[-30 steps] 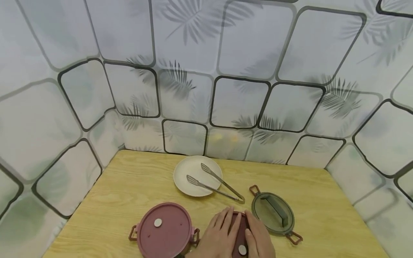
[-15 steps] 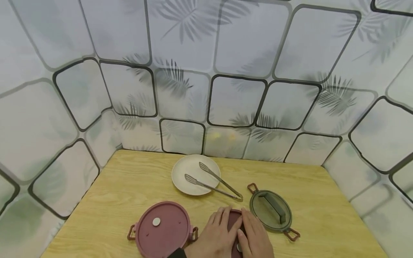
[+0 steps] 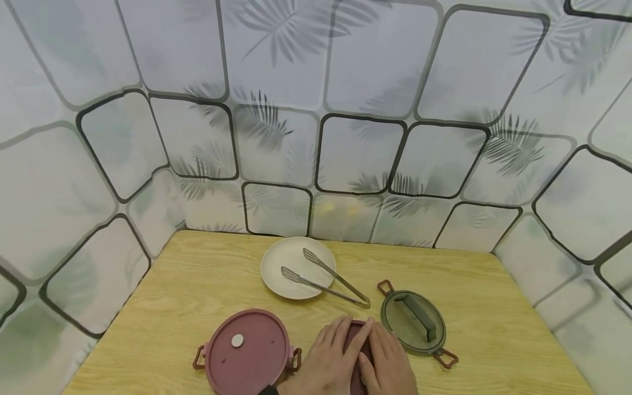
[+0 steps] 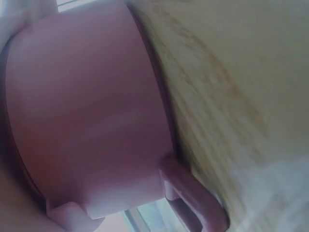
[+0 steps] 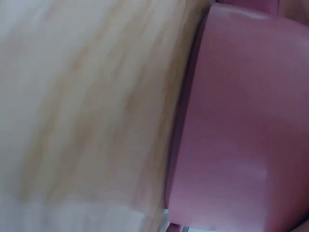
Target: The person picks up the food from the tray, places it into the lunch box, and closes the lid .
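Note:
Near the front edge of the head view, both hands lie side by side on top of a maroon-lidded pot (image 3: 355,330). My left hand (image 3: 327,359) spreads its fingers forward over the lid's left part. My right hand (image 3: 393,363) covers the right part, its fingers pointing away from me. The thumbs come close together over the middle, and most of the lid is hidden beneath the hands. The pot's smooth pink wall (image 4: 89,111) and a looped side handle (image 4: 200,200) show in the left wrist view. In the right wrist view the wall (image 5: 236,130) stands on the wood-grain tabletop.
A second pink pot (image 3: 249,356) with a maroon lid and two brown handles stands to the left. On the right is a green lidded pan (image 3: 413,321). Metal tongs (image 3: 340,282) rest across a white plate (image 3: 276,274) at the back, near the patterned wall (image 3: 281,208).
The thumbs have shifted inward over the lid, hiding the round white spot visible before. Both hands stay on the pot. The head view has shifted slightly.

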The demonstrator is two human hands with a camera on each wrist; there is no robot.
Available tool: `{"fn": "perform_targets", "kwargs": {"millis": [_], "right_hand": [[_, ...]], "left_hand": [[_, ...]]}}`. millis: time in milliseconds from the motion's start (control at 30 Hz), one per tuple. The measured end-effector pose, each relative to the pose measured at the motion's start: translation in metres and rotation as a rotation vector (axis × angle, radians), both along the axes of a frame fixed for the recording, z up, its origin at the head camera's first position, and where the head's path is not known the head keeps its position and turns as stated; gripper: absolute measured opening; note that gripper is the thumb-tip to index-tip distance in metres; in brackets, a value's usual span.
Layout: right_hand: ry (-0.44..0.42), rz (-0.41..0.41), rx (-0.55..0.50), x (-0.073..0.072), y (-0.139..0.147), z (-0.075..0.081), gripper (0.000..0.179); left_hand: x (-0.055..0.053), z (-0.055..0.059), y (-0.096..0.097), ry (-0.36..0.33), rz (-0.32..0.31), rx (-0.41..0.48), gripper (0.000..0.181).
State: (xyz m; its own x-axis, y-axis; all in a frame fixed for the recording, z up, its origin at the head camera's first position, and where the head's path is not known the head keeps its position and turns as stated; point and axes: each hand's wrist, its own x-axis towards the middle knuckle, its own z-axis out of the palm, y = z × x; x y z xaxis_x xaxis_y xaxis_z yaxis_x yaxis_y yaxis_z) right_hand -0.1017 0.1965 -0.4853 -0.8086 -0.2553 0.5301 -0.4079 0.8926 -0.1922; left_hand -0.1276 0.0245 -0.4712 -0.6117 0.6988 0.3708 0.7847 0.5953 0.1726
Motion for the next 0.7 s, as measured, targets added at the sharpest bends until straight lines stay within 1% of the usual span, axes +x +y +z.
{"fn": "perform_targets", "kwargs": {"millis": [67, 133, 267, 367, 500, 567, 633, 700], "right_hand": [[0.000, -0.003, 0.036, -0.0003, 0.0000, -0.0002, 0.055], [-0.002, -0.009, 0.062, -0.0003, 0.0001, -0.0006, 0.056], [0.007, -0.014, 0.087, 0.0002, 0.0002, -0.0020, 0.057], [0.011, -0.012, 0.081, 0.0005, 0.0001, -0.0026, 0.057], [0.014, -0.003, 0.043, -0.0006, 0.0002, -0.0015, 0.055], [0.018, 0.011, 0.008, -0.0004, 0.0011, -0.0005, 0.056], [0.017, 0.029, -0.024, 0.0003, 0.0029, 0.0009, 0.059], [-0.016, 0.040, -0.069, 0.0034, 0.0063, 0.0015, 0.065]], "left_hand": [[0.0005, -0.0002, 0.0005, -0.034, -0.008, 0.031, 0.107], [0.0010, -0.0001, 0.0009, -0.033, -0.008, 0.038, 0.106], [0.0015, -0.0009, 0.0020, 0.031, 0.002, 0.028, 0.107], [0.0019, -0.0012, 0.0022, 0.034, 0.001, 0.031, 0.106], [0.0013, 0.0003, 0.0020, -0.014, -0.010, 0.050, 0.104], [0.0017, 0.0009, 0.0018, -0.017, -0.011, 0.059, 0.107], [0.0036, 0.0005, 0.0007, 0.009, 0.005, 0.058, 0.110], [0.0073, -0.0013, -0.0018, 0.017, 0.028, 0.074, 0.111]]}}
